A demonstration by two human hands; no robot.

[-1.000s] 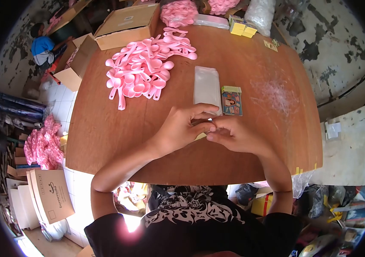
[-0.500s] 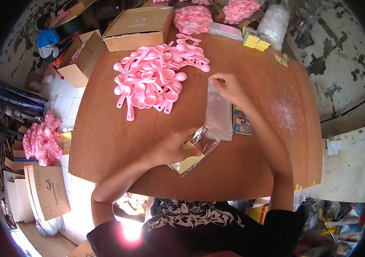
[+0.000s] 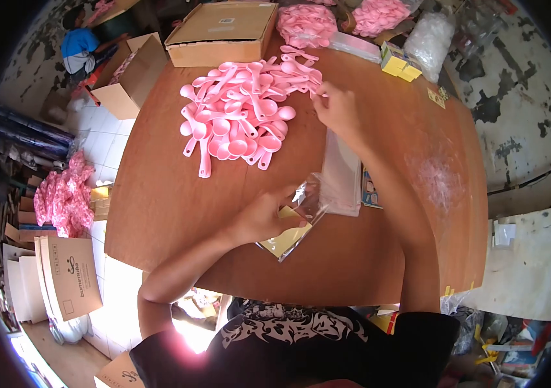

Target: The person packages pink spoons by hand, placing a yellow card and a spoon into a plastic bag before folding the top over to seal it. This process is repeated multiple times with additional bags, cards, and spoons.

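My left hand is closed on a clear plastic bag with a yellow card inside, low over the near part of the table. The bag's upper end is loose and crinkled. My right hand is at the right edge of a heap of pink spoons, its fingertips pinched on a spoon there, which they mostly cover. Below my right wrist lies a stack of clear plastic bags. A blue printed card shows partly beside the stack, under my forearm.
On the brown table, a cardboard box stands behind the heap. Bagged pink spoons, small yellow boxes and a white plastic bundle line the back. A person in blue sits at far left near an open carton.
My right hand has moved up from the top of the plastic bag stack to the edge of the spoon heap. My left hand keeps its hold on the bag. The whole view has shifted slightly.
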